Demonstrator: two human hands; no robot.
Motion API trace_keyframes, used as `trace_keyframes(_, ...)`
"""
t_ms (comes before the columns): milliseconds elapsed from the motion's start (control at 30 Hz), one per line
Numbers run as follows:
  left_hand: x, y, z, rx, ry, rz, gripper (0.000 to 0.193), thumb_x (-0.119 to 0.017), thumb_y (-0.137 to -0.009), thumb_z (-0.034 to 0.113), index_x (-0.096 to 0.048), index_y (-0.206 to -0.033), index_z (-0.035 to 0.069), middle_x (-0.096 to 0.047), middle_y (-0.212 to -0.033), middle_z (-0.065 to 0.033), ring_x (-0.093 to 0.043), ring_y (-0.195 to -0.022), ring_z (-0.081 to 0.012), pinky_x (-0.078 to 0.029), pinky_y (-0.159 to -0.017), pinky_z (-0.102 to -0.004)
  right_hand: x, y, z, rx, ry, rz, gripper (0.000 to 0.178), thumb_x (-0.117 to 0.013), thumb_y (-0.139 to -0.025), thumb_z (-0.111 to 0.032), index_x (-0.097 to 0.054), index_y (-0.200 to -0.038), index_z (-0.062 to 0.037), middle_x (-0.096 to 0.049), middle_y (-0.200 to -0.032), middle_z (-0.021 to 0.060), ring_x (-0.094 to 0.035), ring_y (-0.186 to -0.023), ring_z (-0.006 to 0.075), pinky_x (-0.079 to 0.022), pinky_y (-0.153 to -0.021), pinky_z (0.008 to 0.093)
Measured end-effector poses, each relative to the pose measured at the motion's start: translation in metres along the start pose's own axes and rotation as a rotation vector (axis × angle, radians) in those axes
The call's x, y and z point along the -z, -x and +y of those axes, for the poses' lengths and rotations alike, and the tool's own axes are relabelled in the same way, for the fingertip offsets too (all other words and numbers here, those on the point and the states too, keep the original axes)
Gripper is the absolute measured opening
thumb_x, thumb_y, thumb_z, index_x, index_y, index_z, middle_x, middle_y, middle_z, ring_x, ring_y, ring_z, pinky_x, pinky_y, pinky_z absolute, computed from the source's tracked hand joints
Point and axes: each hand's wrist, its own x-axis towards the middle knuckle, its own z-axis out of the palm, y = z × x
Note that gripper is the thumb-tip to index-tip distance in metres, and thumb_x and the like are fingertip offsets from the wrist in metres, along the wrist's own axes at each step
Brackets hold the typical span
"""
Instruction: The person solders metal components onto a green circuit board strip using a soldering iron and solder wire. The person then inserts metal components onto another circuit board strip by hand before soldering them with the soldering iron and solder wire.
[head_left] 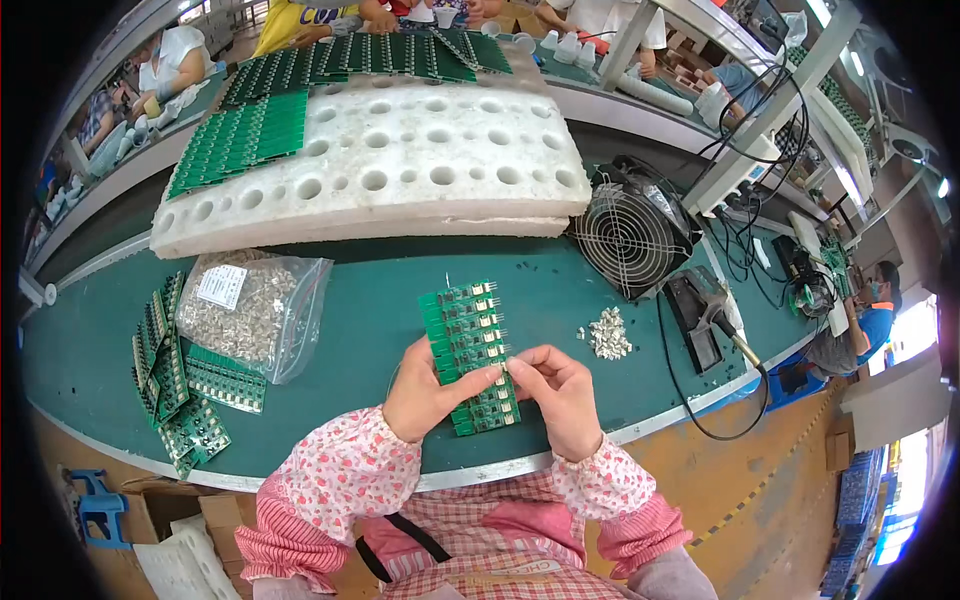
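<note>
A green circuit board panel [468, 345] with rows of small white parts and pins along its right side is held over the bench. My left hand [428, 392] grips it from the left, thumb lying across its face. At the panel's right edge, my right hand [558, 392] is closed in a pinch, thumb and forefinger against the board. Whatever small piece sits between those fingertips is hidden. To the right of that hand lies a small heap of whitish connectors [608, 335]. A clear plastic bag [245, 305] full of similar pieces rests on the left.
Several populated board panels [165, 360] are piled at the left. A white foam block [400, 160] at the back carries more green panels [250, 140]. A black fan [632, 230] and a soldering iron [735, 335] with its cable stand right. Co-workers sit beyond the bench [380, 280].
</note>
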Motion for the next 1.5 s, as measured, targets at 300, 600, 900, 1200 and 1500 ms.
trace_keyframes(300,-0.003,0.0,0.005,-0.01,-0.025,0.01,0.027,-0.071,-0.081,0.005,-0.059,-0.105,0.002,-0.065,-0.096,-0.0029,-0.061,-0.086,-0.0098,-0.05,-0.076,-0.0257,-0.003,0.001,0.007,0.035,-0.062,0.031,0.015,-0.064,-0.09,-0.012,-0.058,-0.095,0.0008,-0.064,-0.087,0.0042,-0.059,-0.076,0.007,-0.049,-0.068,0.0214)
trace_keyframes(600,-0.004,0.0,0.005,-0.017,-0.02,0.003,0.028,-0.072,-0.08,0.006,-0.059,-0.105,0.002,-0.065,-0.096,-0.0031,-0.061,-0.086,-0.0098,-0.05,-0.077,-0.0262,-0.002,0.003,0.013,0.093,-0.058,0.024,0.014,-0.062,-0.091,-0.012,-0.056,-0.095,0.0002,-0.063,-0.086,0.0039,-0.059,-0.076,0.0069,-0.05,-0.069,0.0221)
trace_keyframes(900,-0.002,0.001,0.003,0.005,-0.058,0.015,0.031,-0.072,-0.08,0.007,-0.059,-0.107,0.001,-0.065,-0.098,-0.0039,-0.061,-0.087,-0.0106,-0.05,-0.078,-0.0268,-0.008,0.002,0.018,0.155,-0.048,0.069,0.013,-0.061,-0.091,-0.012,-0.055,-0.094,-0.0002,-0.06,-0.084,0.0013,-0.054,-0.075,0.0054,-0.045,-0.07,0.0195)
trace_keyframes(1200,-0.003,0.002,0.002,0.024,-0.012,0.002,0.037,-0.076,-0.078,0.009,-0.058,-0.109,0.002,-0.065,-0.099,-0.004,-0.061,-0.089,-0.0105,-0.051,-0.079,-0.0272,-0.007,0.003,0.019,0.201,-0.044,0.063,0.011,-0.061,-0.09,-0.004,-0.052,-0.095,0.0018,-0.062,-0.091,0.0066,-0.059,-0.083,0.0075,-0.049,-0.074,0.0215)
trace_keyframes(1500,-0.013,0.003,0.005,0.005,0.01,0.015,0.033,-0.074,-0.079,0.007,-0.059,-0.107,0.001,-0.065,-0.098,-0.004,-0.062,-0.087,-0.0107,-0.052,-0.077,-0.0273,-0.005,0.003,0.031,0.245,-0.114,0.11,0.016,-0.063,-0.09,-0.008,-0.054,-0.098,0.0015,-0.062,-0.09,0.0071,-0.06,-0.085,0.0093,-0.049,-0.076,0.0225)
